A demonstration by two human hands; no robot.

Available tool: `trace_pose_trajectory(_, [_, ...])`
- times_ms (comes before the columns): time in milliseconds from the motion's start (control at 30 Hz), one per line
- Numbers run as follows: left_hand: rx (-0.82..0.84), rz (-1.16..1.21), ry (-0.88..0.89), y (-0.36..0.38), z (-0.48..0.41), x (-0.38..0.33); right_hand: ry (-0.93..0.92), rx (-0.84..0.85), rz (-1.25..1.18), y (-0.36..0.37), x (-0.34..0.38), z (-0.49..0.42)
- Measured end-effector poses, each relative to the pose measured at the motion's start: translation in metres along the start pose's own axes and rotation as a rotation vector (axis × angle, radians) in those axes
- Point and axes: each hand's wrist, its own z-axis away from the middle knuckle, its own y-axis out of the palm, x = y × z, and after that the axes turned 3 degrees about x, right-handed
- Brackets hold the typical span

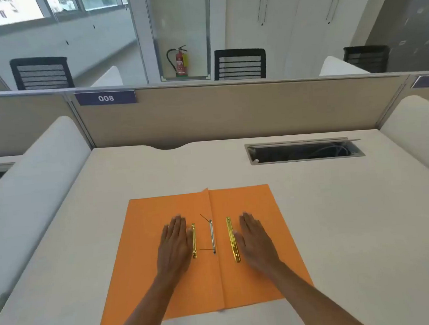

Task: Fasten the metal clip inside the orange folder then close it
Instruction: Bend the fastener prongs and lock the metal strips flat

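An orange folder (251, 205) lies open and flat on the desk in front of me. Near its centre fold sits a silver metal clip (212, 235) with two thin prongs sticking out to the left. A gold bar (193, 240) lies on the left leaf, and a longer gold bar (233, 239) lies on the right leaf. My left hand (175, 242) rests flat, palm down, on the left leaf, just beside the left gold bar. My right hand (254, 237) rests flat on the right leaf, beside the right gold bar. Neither hand holds anything.
The white desk (350, 229) has an open cable box (304, 150) at the back right. A beige partition (230, 111) closes the far edge, and white side dividers (34, 186) flank the desk.
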Motion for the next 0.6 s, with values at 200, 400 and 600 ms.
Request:
trace_pose_trajectory(200, [0.011, 0.014, -0.024, 0.014, 0.015, 0.008, 0.01, 0.015, 0.041, 0.018, -0.006, 0.012])
trace_pose_trajectory(400, [0.001, 0.003, 0.0, 0.012, 0.016, 0.004, 0.017, -0.02, 0.054, 0.024, -0.01, 0.017])
trace_pose_trajectory(600, [-0.054, 0.006, 0.179, 0.009, 0.02, 0.004, 0.022, -0.016, 0.04, 0.026, -0.008, 0.017])
